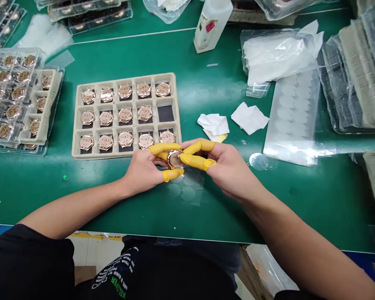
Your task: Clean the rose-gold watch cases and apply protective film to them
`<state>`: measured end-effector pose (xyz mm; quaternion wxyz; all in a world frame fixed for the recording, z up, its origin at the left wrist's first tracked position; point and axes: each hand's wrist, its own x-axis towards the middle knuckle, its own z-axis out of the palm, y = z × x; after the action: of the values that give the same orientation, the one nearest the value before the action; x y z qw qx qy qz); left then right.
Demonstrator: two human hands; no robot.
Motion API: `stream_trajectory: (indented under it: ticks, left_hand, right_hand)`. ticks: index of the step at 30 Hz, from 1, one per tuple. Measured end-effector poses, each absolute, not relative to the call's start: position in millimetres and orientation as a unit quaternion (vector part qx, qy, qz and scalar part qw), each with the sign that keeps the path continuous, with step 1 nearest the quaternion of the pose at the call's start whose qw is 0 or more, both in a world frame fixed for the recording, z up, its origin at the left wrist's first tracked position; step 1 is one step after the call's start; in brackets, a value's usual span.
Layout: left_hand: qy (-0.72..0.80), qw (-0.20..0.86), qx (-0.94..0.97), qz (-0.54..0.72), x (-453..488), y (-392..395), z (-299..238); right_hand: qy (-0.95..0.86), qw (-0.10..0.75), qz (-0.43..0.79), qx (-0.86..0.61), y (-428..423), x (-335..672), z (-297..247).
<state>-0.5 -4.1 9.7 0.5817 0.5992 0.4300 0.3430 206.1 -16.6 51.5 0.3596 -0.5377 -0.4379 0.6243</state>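
A rose-gold watch case (175, 159) is held over the near edge of the tray, its flat round face turned up. My left hand (145, 166) grips it from the left between thumb and fingers. From the right, my right hand (220, 164) has its thumb and forefinger closed on the case's edge. Yellow finger cots cover the working fingertips of both hands. Just beyond lies a beige compartment tray (126, 155) with rows of similar watch cases, backs up. One right-hand compartment shows only its dark pad (165, 113). Clear round films (187, 193) lie beneath my hands.
Stacked trays of watch cases (15, 96) stand at left. Folded white wipes (249, 118), a sheet of round stickers (292, 121) and a bag of white cloths (278, 58) lie right. A white bottle (213, 25) stands behind; more trays (353, 83) fill the far right.
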Motion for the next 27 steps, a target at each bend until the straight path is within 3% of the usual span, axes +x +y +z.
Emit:
stream_trajectory:
  ticks: [27]
  left_hand:
    - [0.44,0.578,0.608,0.321,0.7,-3.9,14.2]
  right_hand:
    - [-0.483,0.351,0.564,-0.571,-17.1,202.6,48.8]
